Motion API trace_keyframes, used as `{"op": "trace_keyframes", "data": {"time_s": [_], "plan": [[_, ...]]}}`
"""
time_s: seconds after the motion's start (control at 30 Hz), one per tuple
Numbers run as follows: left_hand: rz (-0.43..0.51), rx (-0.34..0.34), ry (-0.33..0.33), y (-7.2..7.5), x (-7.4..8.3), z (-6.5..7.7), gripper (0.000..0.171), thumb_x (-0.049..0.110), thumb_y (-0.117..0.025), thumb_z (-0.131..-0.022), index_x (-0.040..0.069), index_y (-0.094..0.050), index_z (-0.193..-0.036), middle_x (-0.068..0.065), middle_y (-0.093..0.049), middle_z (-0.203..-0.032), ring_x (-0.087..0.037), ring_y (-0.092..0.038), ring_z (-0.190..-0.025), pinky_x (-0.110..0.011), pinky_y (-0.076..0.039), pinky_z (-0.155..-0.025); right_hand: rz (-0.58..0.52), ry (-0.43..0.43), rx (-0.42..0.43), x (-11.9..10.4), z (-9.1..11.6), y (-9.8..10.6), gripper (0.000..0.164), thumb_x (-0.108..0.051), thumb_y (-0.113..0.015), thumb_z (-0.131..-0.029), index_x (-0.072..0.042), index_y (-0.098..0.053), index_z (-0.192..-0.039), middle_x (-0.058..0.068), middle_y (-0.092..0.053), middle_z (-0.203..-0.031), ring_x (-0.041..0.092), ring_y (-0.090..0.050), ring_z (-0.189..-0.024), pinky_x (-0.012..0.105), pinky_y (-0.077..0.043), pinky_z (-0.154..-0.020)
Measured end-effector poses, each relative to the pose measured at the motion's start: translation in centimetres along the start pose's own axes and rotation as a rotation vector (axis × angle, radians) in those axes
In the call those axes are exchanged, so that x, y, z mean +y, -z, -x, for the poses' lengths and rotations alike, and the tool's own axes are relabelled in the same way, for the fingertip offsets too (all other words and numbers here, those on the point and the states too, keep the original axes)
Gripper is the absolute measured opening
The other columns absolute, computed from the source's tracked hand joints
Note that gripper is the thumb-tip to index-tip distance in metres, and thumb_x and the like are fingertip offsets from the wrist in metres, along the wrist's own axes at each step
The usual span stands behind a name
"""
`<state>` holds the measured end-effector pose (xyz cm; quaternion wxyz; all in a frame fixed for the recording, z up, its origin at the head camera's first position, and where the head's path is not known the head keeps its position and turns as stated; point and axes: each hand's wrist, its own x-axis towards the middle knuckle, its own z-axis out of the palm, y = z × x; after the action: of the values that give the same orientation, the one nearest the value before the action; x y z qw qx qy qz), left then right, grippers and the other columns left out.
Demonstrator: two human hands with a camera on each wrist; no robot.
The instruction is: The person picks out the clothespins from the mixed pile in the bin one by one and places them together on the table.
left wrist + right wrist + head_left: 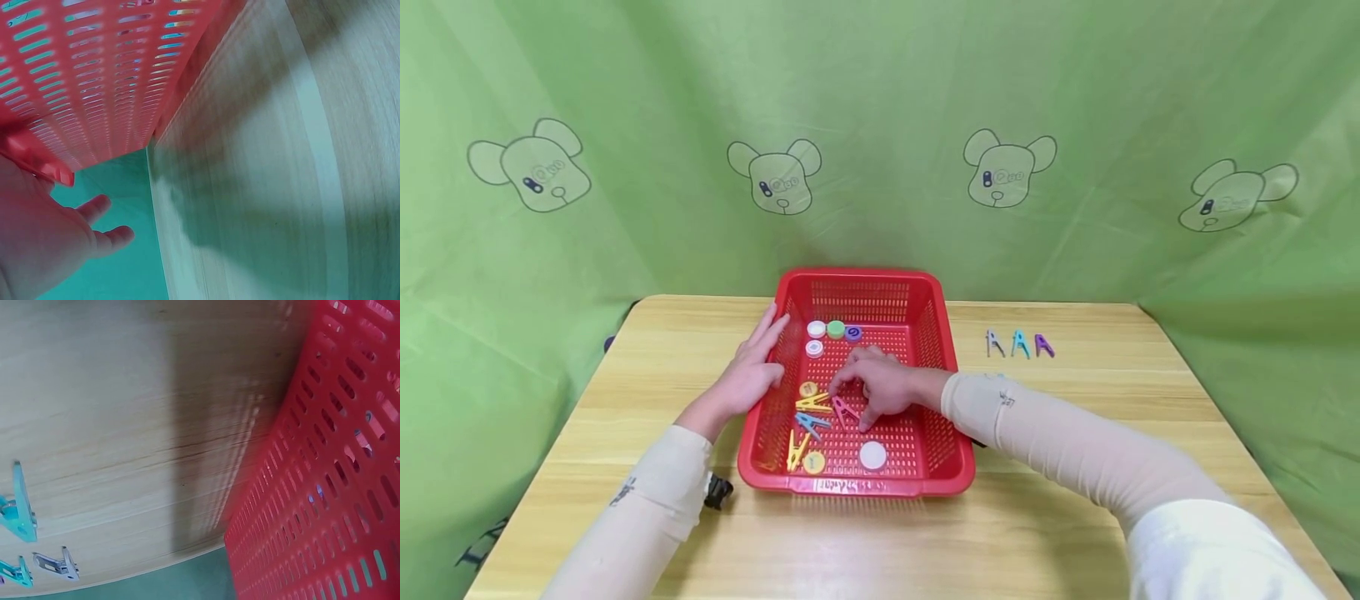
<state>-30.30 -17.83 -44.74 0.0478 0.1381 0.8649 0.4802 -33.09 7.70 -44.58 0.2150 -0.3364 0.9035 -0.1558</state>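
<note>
My left hand (748, 371) rests against the left rim of a red plastic basket (856, 486), its fingers extended along it. In the left wrist view, two fingers (119, 237) stick out beside the basket wall. My right hand (883, 383) reaches down inside the basket, thumb and index finger apart. Its index fingertip is right at a pink clothespin (844, 411). Left of that lie a yellow clothespin (812, 403), a blue clothespin (811, 423) and another yellow clothespin (797, 451). A yellow bottle cap (808, 389) is close by.
Further back in the basket are white, green (836, 329) and purple (853, 333) caps; a large white cap (872, 455) lies near its front. Right of the basket, grey (994, 342), teal (1020, 343) and purple (1043, 346) clothespins lie on the wooden table (625, 400), with another teal clothespin (22, 509) nearer.
</note>
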Motion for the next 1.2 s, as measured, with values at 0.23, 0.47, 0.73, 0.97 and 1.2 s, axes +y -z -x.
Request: {"op": "trace_keyframes", "data": {"time_s": [0.23, 0.47, 0.73, 0.97, 1.2], "plan": [[-0.016, 0.004, -0.011, 0.0, -0.1, -0.2, 0.092, -0.001, -0.055, -0.076, 0.014, -0.023, -0.161, 0.011, 0.005, -0.166, -0.039, -0.004, -0.148, -0.064, -0.019, -0.111, -0.052, 0.001, 0.026, -0.3, 0.5, 0.6, 0.056, -0.021, -0.093, -0.068, -0.034, -0.071, -0.118, 0.001, -0.051, -0.118, 0.016, -0.037, -0.111, 0.038, -0.039, -0.094], [-0.023, 0.006, -0.012, 0.1, -0.1, -0.2, 0.092, -0.001, -0.055, -0.076, 0.014, -0.022, -0.161, 0.012, 0.006, -0.166, -0.040, -0.003, -0.148, -0.064, -0.018, -0.112, -0.090, 0.033, 0.054, -0.6, 0.9, 1.3, 0.057, -0.013, -0.093, -0.067, -0.030, -0.072, -0.117, 0.004, -0.052, -0.121, 0.018, -0.038, -0.113, 0.039, -0.039, -0.096], [-0.021, 0.002, -0.003, 0.0, -0.1, -0.2, 0.092, -0.001, -0.055, -0.076, 0.014, -0.022, -0.161, 0.013, 0.007, -0.165, -0.040, -0.003, -0.148, -0.065, -0.017, -0.111, -0.100, 0.062, 0.071, -1.1, 1.0, 2.1, 0.058, -0.015, -0.094, -0.066, -0.028, -0.072, -0.118, 0.005, -0.053, -0.120, 0.018, -0.039, -0.113, 0.040, -0.039, -0.098], [-0.001, -0.005, 0.019, 0.0, 0.0, 0.0, 0.093, -0.001, -0.055, -0.077, 0.016, -0.020, -0.161, 0.015, 0.008, -0.165, -0.037, -0.002, -0.148, -0.064, -0.024, -0.110, -0.153, 0.047, 0.066, -1.4, 1.2, 2.5, 0.057, -0.009, -0.092, -0.068, -0.025, -0.072, -0.119, 0.003, -0.050, -0.120, 0.017, -0.037, -0.115, 0.038, -0.041, -0.097], [0.001, -0.015, 0.024, -0.2, -0.1, 0.0, 0.092, -0.001, -0.054, -0.078, 0.017, -0.019, -0.161, 0.017, 0.009, -0.164, -0.037, -0.002, -0.148, -0.063, -0.026, -0.109, -0.186, 0.032, 0.091, -1.3, 1.8, 3.0, 0.056, -0.011, -0.091, -0.070, -0.023, -0.071, -0.121, -0.004, -0.048, -0.122, 0.018, -0.036, -0.121, 0.037, -0.047, -0.094]]}}
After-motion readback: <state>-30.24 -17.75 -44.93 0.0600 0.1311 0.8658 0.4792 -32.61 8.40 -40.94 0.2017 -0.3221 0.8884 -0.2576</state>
